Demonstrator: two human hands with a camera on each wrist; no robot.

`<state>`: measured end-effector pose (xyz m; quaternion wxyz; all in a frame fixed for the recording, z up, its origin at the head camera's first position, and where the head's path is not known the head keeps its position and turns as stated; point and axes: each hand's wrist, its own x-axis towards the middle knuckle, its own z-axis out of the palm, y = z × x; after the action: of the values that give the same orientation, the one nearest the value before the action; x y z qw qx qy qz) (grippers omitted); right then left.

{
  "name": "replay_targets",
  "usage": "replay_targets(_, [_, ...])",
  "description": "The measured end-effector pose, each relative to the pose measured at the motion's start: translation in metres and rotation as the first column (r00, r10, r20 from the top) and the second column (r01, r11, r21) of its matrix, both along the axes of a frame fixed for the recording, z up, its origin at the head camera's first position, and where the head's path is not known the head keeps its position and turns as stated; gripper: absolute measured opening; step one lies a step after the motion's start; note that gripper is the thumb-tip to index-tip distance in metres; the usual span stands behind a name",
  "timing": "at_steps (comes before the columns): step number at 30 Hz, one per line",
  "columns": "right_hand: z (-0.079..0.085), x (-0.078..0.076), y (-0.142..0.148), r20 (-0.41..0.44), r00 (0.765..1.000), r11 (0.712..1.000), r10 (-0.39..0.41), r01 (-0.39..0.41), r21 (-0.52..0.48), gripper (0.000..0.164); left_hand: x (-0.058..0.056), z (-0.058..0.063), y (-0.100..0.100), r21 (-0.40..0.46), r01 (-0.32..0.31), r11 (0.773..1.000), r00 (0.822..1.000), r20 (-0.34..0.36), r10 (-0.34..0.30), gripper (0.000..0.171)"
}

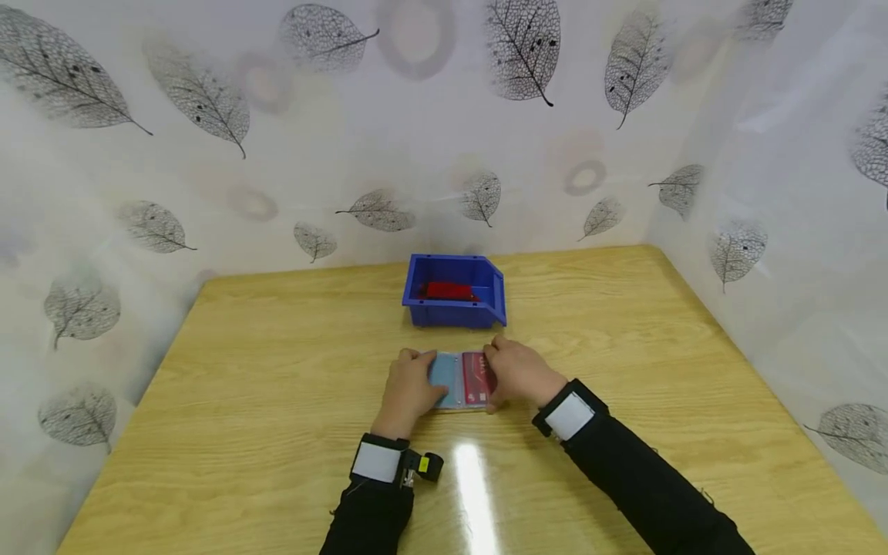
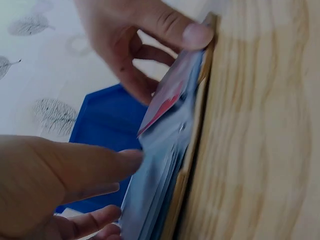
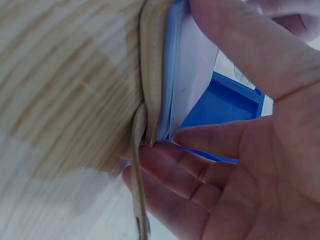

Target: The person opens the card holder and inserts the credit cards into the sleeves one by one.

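Bin (image 1: 451, 314) behind card holder (image 1: 452, 381)

A card holder with a tan leather-look cover (image 1: 452, 381) lies spread open, cover down, just on the near side of the blue plastic bin (image 1: 454, 314), apart from it. One half shows stacked pale-blue clear sleeves (image 2: 150, 185); the other, a red rectangular card (image 1: 475, 378). A narrow tan strap (image 3: 137, 170) juts past the cover.

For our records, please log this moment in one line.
left hand: holding open card holder | right hand: gripping it | red card: right side | blue storage bin: beyond
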<state>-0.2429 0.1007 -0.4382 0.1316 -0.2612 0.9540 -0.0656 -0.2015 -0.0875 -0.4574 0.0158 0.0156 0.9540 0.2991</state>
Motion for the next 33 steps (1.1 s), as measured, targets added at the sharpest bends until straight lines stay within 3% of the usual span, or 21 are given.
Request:
replay_targets(6, [-0.001, 0.002, 0.001, 0.010, 1.000, 1.000, 0.001, -0.001, 0.003, 0.100, 0.003, -0.003, -0.010, 0.072, 0.061, 0.996, 0.993, 0.099, -0.068, 0.071])
replay_targets(11, [-0.001, 0.003, -0.002, -0.017, 1.000, 1.000, -0.003, 0.002, -0.007, 0.099, 0.007, -0.004, -0.009, 0.082, 0.038, 0.996, 0.995, 0.091, -0.046, 0.072])
replay_targets(15, [0.005, 0.002, -0.009, -0.006, 1.000, 0.996, -0.018, 0.018, -0.082, 0.092, 0.006, -0.006, -0.009, 0.082, 0.026, 0.996, 0.996, 0.079, -0.033, 0.073])
replay_targets(19, [0.011, 0.002, -0.017, 0.079, 0.996, 0.966, -0.045, 0.064, -0.249, 0.085, 0.007, -0.009, -0.010, 0.109, 0.030, 0.994, 0.996, 0.077, -0.039, 0.074])
replay_targets(23, [0.016, 0.004, -0.025, 0.226, 0.974, 0.894, -0.023, 0.121, -0.431, 0.084, 0.008, -0.010, -0.014, 0.142, 0.037, 0.989, 0.995, 0.084, -0.050, 0.073])
replay_targets(26, [0.017, 0.007, -0.032, 0.290, 0.957, 0.859, 0.011, 0.139, -0.492, 0.082, 0.009, -0.011, -0.018, 0.168, 0.051, 0.985, 0.994, 0.089, -0.067, 0.078])
replay_targets(28, [0.016, 0.009, -0.036, 0.286, 0.958, 0.857, 0.026, 0.126, -0.500, 0.078, 0.010, -0.011, -0.021, 0.185, 0.063, 0.981, 0.992, 0.094, -0.081, 0.088])
replay_targets(33, [0.007, 0.013, -0.046, 0.190, 0.977, 0.881, 0.101, 0.001, -0.473, 0.055, 0.010, -0.011, -0.026, 0.203, 0.079, 0.976, 0.990, 0.101, -0.101, 0.115])
